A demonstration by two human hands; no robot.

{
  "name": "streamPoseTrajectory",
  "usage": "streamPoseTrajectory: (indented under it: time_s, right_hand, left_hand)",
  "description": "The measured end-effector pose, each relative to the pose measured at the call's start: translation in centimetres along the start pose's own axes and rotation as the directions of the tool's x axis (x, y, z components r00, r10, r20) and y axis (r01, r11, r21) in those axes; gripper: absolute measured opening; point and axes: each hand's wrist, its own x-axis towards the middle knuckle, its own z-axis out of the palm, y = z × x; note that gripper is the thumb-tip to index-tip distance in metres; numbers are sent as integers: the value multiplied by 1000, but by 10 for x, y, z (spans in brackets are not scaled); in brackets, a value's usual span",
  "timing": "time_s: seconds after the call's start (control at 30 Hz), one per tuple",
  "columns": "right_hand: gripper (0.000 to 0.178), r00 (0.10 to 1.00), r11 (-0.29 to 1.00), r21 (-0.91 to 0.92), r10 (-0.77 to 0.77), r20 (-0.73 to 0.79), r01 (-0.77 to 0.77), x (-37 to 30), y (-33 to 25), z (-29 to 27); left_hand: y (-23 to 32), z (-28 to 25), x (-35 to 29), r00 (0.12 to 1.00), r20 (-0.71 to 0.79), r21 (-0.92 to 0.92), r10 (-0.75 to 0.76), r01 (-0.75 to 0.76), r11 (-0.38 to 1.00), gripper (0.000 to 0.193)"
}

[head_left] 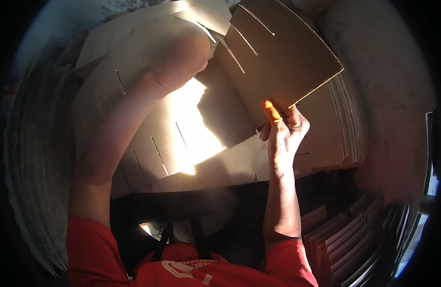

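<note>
My right hand [288,126], an orange finger cot on its thumb, pinches the lower edge of a brown slotted cardboard sheet [287,57]. The sheet is tilted up, with several narrow slits along its upper left side. My left hand [182,50] reaches over pale slotted cardboard [148,138] on the left. It is smeared by motion and its fingers cannot be made out, nor whether it holds anything. Bright sunlight falls across the cardboard between my hands, washing out part of its surface.
A stack of cardboard sheets [345,119] lies to the right, its edges fanned. More sheets stand on edge in a row [349,244] at the lower right. At far left rises a tall stack of sheets [36,167]. A dark band [192,189] runs along the near side.
</note>
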Motion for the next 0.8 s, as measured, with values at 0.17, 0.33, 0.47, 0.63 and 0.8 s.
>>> streamPoseTrajectory:
  time_s: [0.17,0.33,0.47,0.63,0.8]
  right_hand:
    - [8,998,1000,14,-12,69,11,-2,-1,-2]
    - [12,999,999,-27,-38,22,39,3,11,-13]
    - [13,998,998,-40,-53,29,54,5,9,-11]
    - [13,997,1000,9,-30,64,30,2,4,-9]
    - [25,997,996,-78,-47,57,52,3,4,-6]
  left_hand:
    - [-25,22,-6,979,31,456,200,-192,869,13]
    - [-2,6,10,990,-49,8,130,-130,991,13]
    - [-5,-6,4,982,-138,79,131,-121,990,14]
    - [2,-35,17,918,-160,123,362,-345,930,12]
    - [42,-65,8,912,-55,60,407,-404,913,11]
